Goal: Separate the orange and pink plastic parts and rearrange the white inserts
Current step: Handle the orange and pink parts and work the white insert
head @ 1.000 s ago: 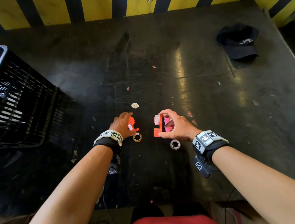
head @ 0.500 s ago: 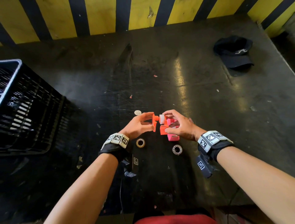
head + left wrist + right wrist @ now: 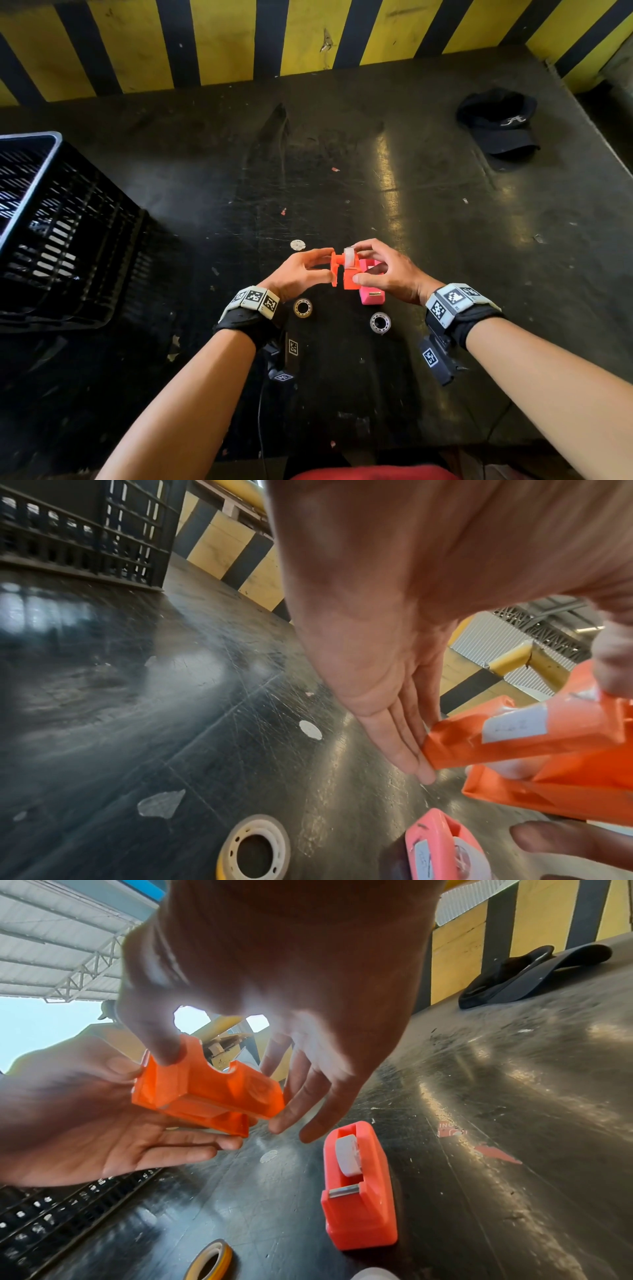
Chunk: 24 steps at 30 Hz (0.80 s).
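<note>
Both hands lifted just above desk (image 3: 428, 212), working orange part (image 3: 346, 279). Left hand (image 3: 298, 274) pinching its left end, right hand (image 3: 387, 274) clamped on the right side, white insert (image 3: 349, 257) sitting up top between the grips. Pink part (image 3: 371, 296) resting on desk under right hand, own white insert visible in right wrist view. Two tape rolls (image 3: 302, 307) lying near wrists.

Best bet: steady the body with right, pull straight outward with left, no twisting; watch insert doesn't drop.

Versus half a second ago: same two-hand hold, barely shifted; a second ago hands apart, left holding a separate small orange piece.
</note>
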Tool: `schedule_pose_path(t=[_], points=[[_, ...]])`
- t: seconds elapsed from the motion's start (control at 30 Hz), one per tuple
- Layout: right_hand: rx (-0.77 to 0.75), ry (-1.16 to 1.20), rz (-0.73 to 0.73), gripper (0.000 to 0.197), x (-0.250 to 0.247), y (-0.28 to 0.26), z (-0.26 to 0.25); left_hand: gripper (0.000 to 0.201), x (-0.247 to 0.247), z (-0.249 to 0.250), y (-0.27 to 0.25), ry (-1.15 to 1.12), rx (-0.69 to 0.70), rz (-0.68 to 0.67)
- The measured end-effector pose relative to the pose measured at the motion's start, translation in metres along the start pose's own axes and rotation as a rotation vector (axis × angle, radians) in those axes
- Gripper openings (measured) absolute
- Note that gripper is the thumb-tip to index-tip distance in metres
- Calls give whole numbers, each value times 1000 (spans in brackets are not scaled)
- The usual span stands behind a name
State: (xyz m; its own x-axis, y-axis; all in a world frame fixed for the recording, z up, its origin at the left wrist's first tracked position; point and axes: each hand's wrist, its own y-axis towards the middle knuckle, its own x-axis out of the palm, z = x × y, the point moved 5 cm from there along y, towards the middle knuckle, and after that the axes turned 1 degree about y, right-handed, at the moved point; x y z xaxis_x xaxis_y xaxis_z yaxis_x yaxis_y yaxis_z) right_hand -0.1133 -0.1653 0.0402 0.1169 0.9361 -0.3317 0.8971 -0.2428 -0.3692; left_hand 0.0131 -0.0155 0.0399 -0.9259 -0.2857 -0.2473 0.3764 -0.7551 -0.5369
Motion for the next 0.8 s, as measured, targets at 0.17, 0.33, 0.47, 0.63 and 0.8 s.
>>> schedule_pose_path(t=[0.17,0.33,0.47,0.63,0.8], points=[[-3,23,-25,74,-2,1,2,86,1,-2,-7,-23,-1,-12],[-2,56,-44,67,3,3,2,79,7,-5,-9,-54,6,-15],[-2,69,-45,69,4,3,7,83,9,-9,-10,-78,-10,-30],[2,89,-40,70,4,0,10,80,14,-10,-11,-88,-31,-35],[-7,112,-47,61,4,-6,14,77,19,-5,-10,-64,7,-61]])
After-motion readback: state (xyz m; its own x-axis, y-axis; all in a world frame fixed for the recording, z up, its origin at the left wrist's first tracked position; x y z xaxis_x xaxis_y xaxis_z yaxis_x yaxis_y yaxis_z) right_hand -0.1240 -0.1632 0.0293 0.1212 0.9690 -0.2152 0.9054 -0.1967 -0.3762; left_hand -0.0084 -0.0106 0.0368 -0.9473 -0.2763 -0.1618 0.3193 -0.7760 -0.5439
